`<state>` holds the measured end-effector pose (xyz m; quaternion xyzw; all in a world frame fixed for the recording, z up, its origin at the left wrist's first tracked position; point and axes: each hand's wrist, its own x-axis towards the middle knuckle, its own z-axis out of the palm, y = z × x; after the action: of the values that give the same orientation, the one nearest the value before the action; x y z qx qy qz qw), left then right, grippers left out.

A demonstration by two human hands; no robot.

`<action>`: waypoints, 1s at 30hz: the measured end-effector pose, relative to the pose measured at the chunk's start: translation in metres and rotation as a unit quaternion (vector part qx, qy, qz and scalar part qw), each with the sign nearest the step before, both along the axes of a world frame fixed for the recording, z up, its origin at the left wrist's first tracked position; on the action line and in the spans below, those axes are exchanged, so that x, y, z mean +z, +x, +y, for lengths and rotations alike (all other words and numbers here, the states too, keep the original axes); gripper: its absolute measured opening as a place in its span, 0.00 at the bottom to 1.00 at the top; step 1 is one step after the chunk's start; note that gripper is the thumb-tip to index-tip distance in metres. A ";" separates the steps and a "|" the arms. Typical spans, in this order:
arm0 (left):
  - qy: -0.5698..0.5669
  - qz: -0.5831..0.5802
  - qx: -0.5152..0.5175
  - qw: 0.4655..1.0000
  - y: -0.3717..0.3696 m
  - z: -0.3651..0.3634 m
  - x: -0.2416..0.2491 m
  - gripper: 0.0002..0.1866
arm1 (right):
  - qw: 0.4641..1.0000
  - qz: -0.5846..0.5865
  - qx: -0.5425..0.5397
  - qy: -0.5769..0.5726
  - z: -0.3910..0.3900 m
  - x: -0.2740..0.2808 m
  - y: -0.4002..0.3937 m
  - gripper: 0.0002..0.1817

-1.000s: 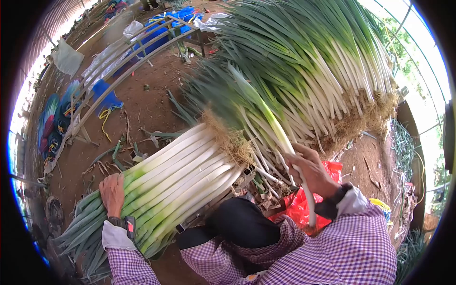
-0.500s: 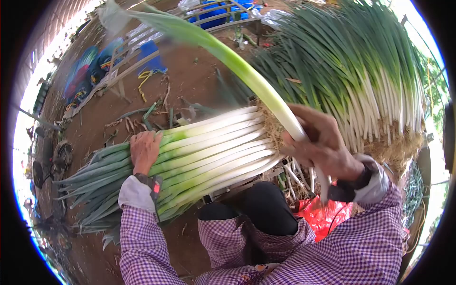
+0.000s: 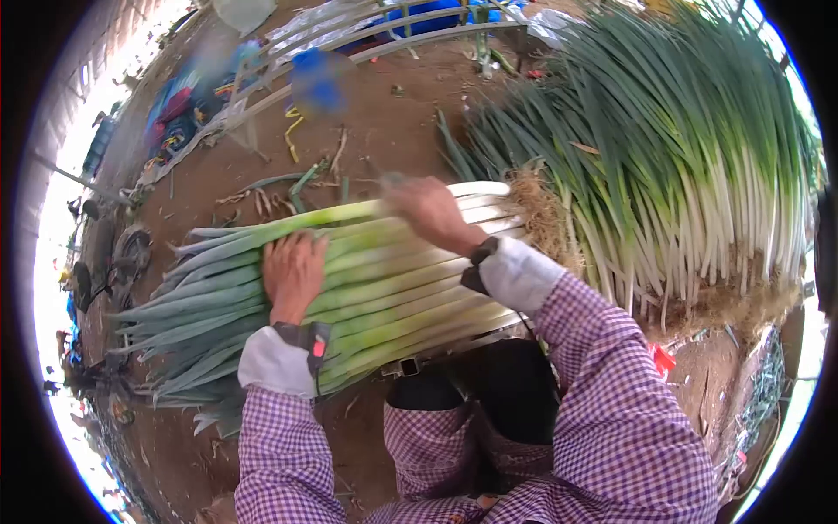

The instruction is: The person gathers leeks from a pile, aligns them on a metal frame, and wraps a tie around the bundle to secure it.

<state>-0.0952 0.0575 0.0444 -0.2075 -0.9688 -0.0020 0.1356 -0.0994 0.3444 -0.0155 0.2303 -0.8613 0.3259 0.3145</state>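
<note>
Leeks [image 3: 401,297] lie side by side in a broad layer across the middle, white stems and roots to the right, green leaves to the left. Flat with its fingers spread, my left hand [image 3: 294,269] rests on their green part. My right hand [image 3: 425,211] is over the far edge of the layer, at the stem of the farthest leek; its fingers are blurred, and whether they hold anything is unclear. The brown roots [image 3: 535,210] stick out at the right end of the layer.
A large pile of leeks [image 3: 663,157] fills the right side, roots toward me. Beyond the layer are a metal rack [image 3: 384,54], a blurred blue item [image 3: 316,80] and yellow string [image 3: 294,131]. Leaf scraps lie on the soil. A bit of red plastic [image 3: 662,361] shows at lower right.
The leek that my right hand held in the air now lies along the far edge of the layer. My right hand has moved left and away from me. The view has shifted slightly.
</note>
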 end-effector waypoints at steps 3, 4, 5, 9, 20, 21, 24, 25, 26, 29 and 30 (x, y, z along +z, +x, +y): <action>-0.014 -0.007 0.003 1.000 0.002 0.005 0.008 0.21 | 1.000 -0.011 0.002 0.023 0.002 0.007 -0.003 0.13; -0.018 -0.012 0.006 1.000 0.003 0.005 0.008 0.21 | 1.000 -0.014 0.008 0.019 0.002 0.007 -0.007 0.13; -0.015 0.001 -0.004 1.000 0.002 0.003 0.005 0.21 | 1.000 -0.017 0.014 0.013 0.003 0.007 -0.008 0.13; -0.028 -0.022 0.014 0.999 0.006 0.009 0.014 0.20 | 0.999 -0.010 0.029 0.007 0.003 -0.005 -0.012 0.15; -0.062 -0.006 0.015 0.998 0.007 0.008 0.013 0.22 | 0.995 -0.080 0.046 -0.043 0.018 -0.016 -0.005 0.15; -0.059 -0.008 0.017 0.998 0.005 0.009 0.014 0.22 | 0.994 -0.083 0.047 -0.054 0.019 -0.015 -0.005 0.15; -0.051 -0.016 0.019 0.998 0.007 0.010 0.013 0.22 | 0.993 -0.098 0.056 -0.035 0.021 -0.016 -0.004 0.14; -0.047 -0.013 0.018 0.999 0.007 0.010 0.013 0.22 | 0.995 -0.083 0.050 -0.032 0.023 -0.016 -0.006 0.14; -0.045 -0.011 0.018 0.999 0.007 0.010 0.013 0.22 | 0.996 -0.069 0.045 -0.030 0.026 -0.017 -0.007 0.13; -0.052 -0.008 0.012 0.999 0.005 0.008 0.011 0.22 | 0.997 -0.068 0.038 -0.002 0.035 -0.020 -0.008 0.13; -0.049 -0.010 0.013 0.999 0.005 0.008 0.011 0.22 | 0.997 -0.074 0.037 0.011 0.040 -0.022 -0.010 0.13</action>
<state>-0.0902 0.0654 0.0557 -0.2013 -0.9716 0.0456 0.1159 -0.1092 0.3840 -0.0374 0.2406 -0.8768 0.3435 0.2353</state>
